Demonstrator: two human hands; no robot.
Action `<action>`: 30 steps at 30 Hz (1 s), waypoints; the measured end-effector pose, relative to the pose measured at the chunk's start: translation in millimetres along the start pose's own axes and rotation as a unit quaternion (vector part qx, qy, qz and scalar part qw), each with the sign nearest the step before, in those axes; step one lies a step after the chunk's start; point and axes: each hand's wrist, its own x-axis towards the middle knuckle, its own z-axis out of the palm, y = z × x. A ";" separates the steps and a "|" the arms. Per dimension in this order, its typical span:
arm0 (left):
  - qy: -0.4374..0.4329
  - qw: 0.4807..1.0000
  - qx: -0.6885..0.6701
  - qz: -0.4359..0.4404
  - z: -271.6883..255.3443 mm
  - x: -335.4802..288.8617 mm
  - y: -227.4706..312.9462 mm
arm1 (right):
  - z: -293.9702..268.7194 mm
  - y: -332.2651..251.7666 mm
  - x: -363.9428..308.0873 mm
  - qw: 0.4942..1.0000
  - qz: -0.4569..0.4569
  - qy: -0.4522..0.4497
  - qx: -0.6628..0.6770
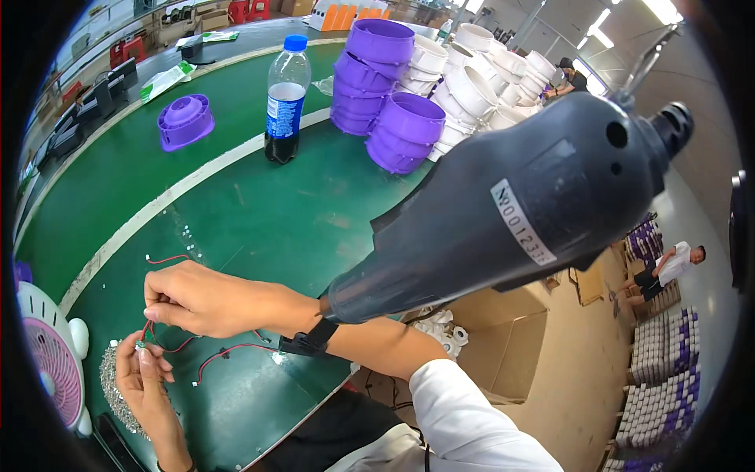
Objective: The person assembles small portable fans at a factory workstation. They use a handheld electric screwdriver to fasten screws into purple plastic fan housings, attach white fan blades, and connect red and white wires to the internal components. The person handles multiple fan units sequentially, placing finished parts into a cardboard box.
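Observation:
At the lower left of the green table, my left hand [145, 387] pinches a tiny green circuit board [149, 336] between thumb and fingertips. Just above it, my right hand [193, 299] has its thumb and forefinger closed on a thin red wire [147, 323] that runs to the board; the exact grip is partly hidden. A heap of small silvery parts [118, 385] lies beside and partly behind my left hand. Loose on the table are a red lead with a white plug [167, 259] beyond my right hand and another red lead [220, 355] below my right wrist.
A dark electric screwdriver [495, 212] hangs large over my right forearm. A pink-and-white fan [55, 366] stands at the left edge. Farther off are a drink bottle [285, 110], purple rings [405, 130] and white rings [472, 86]. An open cardboard box [507, 346] sits right of the table.

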 end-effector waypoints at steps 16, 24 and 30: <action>-0.062 0.998 -0.023 0.014 8.4 -7.9 10.1 | 10.5 8.9 -0.1 0.999 -0.018 -0.006 -0.044; 0.010 1.000 -0.022 -0.010 6.3 -0.6 9.6 | 2.4 -7.1 2.8 0.999 0.036 -0.023 0.025; -0.012 1.000 0.027 0.005 1.9 0.2 7.7 | 7.1 -2.9 1.1 0.998 0.023 -0.038 0.038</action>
